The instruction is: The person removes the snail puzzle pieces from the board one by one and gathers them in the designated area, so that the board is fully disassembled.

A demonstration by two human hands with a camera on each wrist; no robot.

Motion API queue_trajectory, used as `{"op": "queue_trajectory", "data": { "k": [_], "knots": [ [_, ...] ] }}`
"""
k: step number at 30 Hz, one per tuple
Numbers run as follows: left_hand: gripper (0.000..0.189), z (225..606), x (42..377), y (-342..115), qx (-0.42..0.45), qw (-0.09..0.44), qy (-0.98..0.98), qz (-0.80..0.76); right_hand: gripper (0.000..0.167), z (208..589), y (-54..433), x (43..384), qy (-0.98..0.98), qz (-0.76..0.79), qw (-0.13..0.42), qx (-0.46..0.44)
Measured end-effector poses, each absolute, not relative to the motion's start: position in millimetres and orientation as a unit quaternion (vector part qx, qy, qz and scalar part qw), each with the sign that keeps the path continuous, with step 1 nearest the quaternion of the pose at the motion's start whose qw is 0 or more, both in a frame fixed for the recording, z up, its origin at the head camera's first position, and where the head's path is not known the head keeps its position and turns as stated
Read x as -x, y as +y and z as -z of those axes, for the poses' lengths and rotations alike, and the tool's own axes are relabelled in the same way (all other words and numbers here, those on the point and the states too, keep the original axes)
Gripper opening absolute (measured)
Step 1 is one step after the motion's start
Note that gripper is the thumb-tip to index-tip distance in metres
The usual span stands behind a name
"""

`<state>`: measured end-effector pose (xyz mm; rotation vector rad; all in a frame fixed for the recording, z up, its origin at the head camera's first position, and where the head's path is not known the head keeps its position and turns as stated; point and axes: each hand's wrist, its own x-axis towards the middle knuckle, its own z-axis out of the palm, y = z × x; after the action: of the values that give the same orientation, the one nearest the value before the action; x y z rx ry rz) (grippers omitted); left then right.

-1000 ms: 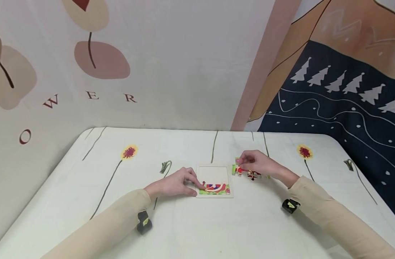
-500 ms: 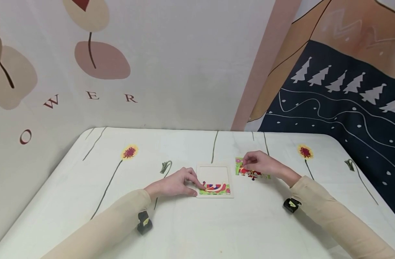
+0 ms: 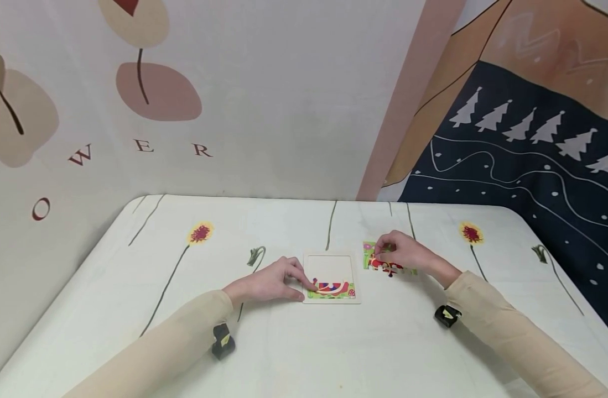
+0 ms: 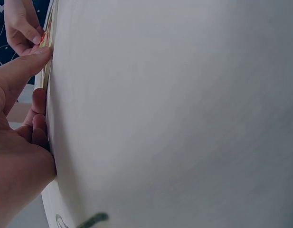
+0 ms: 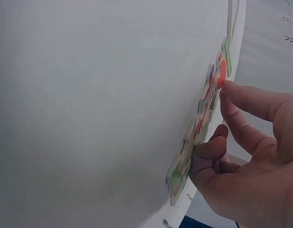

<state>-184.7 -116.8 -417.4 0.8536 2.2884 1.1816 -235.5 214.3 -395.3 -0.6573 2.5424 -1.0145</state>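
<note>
On the white table [image 3: 304, 342] lies a shallow tray [image 3: 331, 267], colourful pieces [image 3: 334, 289] along its six-o'clock side. My left hand [image 3: 266, 282], thumb and forefinger spread, touches them from nine o'clock. At two o'clock, outside, my right hand [image 3: 403, 252] pinches a red piece [image 5: 222, 69] in a puzzle cluster [image 3: 391, 268].
</note>
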Motion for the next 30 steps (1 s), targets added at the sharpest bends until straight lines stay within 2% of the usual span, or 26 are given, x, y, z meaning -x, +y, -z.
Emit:
{"op": "queue_trajectory", "data": {
  "k": [21, 30],
  "knots": [
    [0.023, 417.2, 185.3, -117.4, -0.319, 0.201, 0.827, -0.418, 0.005, 397.7, 213.4, 237.9, 0.898, 0.335, 0.158, 0.237],
    [0.024, 417.7, 185.2, -118.3, -0.315, 0.211, 0.823, -0.422, 0.004, 397.8, 213.5, 236.1, 0.899, 0.338, 0.161, 0.226]
  ]
}}
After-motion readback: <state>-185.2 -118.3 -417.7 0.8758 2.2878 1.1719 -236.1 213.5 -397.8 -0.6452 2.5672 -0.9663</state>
